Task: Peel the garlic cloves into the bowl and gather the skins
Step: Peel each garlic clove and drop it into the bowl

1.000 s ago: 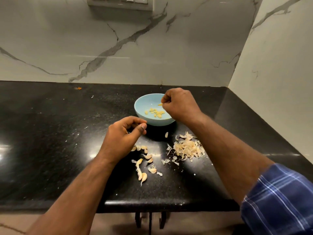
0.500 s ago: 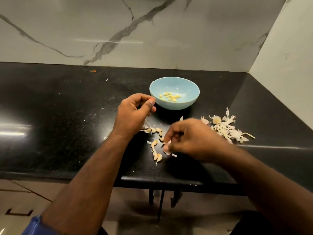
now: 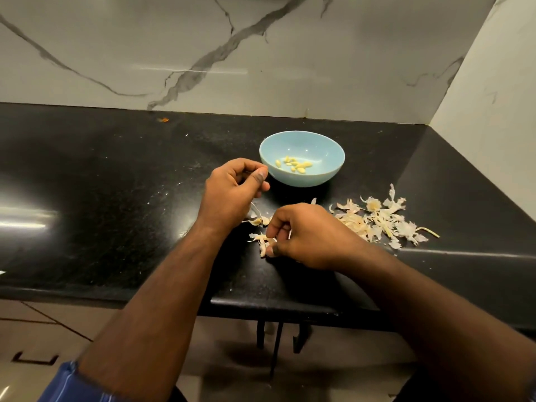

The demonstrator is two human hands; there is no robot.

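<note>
Step in hand, as judged: picking the next unpeeled clove from the small cluster on the black tabletop point(image 3: 116, 198).

Right hand point(image 3: 307, 236) is low over the unpeeled garlic cloves point(image 3: 262, 243), fingers curled, thumb and forefinger pinching one clove at the near end of the cluster. Left hand point(image 3: 232, 190) hovers just left of the bowl point(image 3: 327, 169), fingers clenched with thumb against forefinger; a thin strip of skin seems to trail beneath it, but whether it is actually held I cannot tell.

The light blue bowl holds a handful of peeled cloves point(image 3: 294, 164) near its centre. The skins point(image 3: 380, 220) lie in a loose pile right of the hands, apart from the bowl.

To do it well: lift a single clove clear of its neighbours, pass it to both hands, nick the root end with a nail and strip the skin in long pieces. Peel over the skin pile, not over the bowl, so no flakes fall in with the clean cloves. The skins are light; slow movements should keep them from scattering.

Writing, brands, labels: none readable on any surface.
</note>
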